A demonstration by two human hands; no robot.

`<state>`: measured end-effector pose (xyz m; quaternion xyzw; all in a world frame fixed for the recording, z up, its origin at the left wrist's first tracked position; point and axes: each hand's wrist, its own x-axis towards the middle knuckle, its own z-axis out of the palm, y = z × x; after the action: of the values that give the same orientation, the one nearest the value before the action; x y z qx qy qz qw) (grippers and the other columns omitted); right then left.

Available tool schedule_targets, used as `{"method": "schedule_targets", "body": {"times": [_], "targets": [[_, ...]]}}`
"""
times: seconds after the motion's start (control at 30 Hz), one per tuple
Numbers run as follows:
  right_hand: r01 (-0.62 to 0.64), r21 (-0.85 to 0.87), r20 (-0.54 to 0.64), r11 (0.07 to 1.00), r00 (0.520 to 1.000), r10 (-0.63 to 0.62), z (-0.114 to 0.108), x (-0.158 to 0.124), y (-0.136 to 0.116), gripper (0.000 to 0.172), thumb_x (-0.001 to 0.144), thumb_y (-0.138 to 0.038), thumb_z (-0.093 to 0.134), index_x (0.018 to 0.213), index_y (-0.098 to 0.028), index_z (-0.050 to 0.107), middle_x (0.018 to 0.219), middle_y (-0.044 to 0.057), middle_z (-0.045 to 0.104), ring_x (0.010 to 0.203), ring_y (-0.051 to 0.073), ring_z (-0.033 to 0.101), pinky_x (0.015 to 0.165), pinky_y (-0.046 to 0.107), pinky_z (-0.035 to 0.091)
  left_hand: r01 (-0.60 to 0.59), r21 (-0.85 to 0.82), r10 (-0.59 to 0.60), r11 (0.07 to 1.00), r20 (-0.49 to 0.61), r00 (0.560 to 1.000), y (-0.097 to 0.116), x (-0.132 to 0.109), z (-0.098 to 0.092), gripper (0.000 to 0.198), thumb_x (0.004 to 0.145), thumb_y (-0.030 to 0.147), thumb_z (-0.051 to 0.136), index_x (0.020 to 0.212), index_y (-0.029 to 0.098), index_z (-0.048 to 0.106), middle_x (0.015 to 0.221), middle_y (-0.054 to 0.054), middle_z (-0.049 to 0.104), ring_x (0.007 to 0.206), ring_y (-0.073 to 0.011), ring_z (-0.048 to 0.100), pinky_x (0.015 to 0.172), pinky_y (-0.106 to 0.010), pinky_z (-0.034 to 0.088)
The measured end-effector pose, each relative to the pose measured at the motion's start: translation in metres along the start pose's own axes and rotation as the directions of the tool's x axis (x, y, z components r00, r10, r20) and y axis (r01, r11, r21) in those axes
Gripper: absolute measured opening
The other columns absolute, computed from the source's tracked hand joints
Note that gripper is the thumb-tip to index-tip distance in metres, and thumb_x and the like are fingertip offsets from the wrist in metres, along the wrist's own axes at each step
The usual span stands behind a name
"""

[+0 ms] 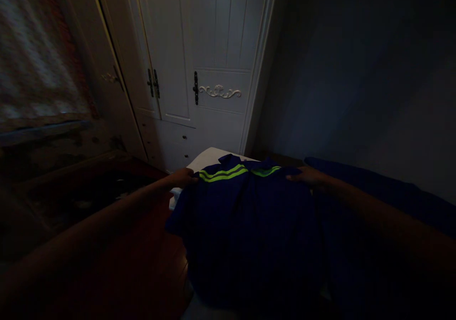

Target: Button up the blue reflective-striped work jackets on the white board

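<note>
A dark blue garment (249, 225) with a collar and yellow-green stripes across its upper part is spread out in front of me, its lower part lost in shadow. At its upper left shoulder, my left hand (183, 178) grips the cloth. My right hand (308, 175) pinches the opposite shoulder. Beyond the collar shows the corner of a white surface (210, 155), partly covered by the garment. A pale blue-white cloth peeks out below my left hand.
A white wardrobe (221, 120) with dark handles and drawers stands ahead. To the right lies dark blue fabric (374, 175) beside a wall. A patterned curtain (39, 58) hangs at the left, above dim clutter. The floor (149, 263) is reddish.
</note>
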<state>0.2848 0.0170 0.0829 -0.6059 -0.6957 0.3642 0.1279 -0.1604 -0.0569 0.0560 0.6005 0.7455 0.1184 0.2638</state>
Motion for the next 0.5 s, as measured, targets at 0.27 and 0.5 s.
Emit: {"method": "schedule_targets", "body": {"times": [0.27, 0.5], "targets": [[-0.088, -0.358, -0.524, 0.930, 0.843, -0.122, -0.100, -0.031, -0.039, 0.031, 0.084, -0.045, 0.069, 0.089, -0.015, 0.064, 0.099, 0.016, 0.070, 0.093, 0.030, 0.066, 0.081, 0.040, 0.053, -0.155, 0.169, 0.224, 0.973, -0.561, 0.797, 0.042, 0.004, -0.067, 0.029, 0.092, 0.037, 0.050, 0.109, 0.016, 0.060, 0.102, -0.011, 0.068, 0.089, -0.0220, 0.061, 0.072, -0.028, 0.043], [-0.249, -0.456, -0.776, 0.854, 0.581, -0.245, -0.147, -0.021, -0.074, 0.065, 0.090, -0.054, 0.060, 0.128, -0.003, 0.045, 0.121, 0.032, 0.059, 0.115, 0.042, 0.058, 0.092, 0.051, 0.046, -0.094, 0.208, 0.223, 0.974, -0.780, 0.585, 0.106, 0.039, -0.100, 0.041, 0.099, 0.043, 0.038, 0.122, 0.012, 0.052, 0.117, -0.015, 0.063, 0.102, -0.0260, 0.058, 0.086, -0.037, 0.045]]}}
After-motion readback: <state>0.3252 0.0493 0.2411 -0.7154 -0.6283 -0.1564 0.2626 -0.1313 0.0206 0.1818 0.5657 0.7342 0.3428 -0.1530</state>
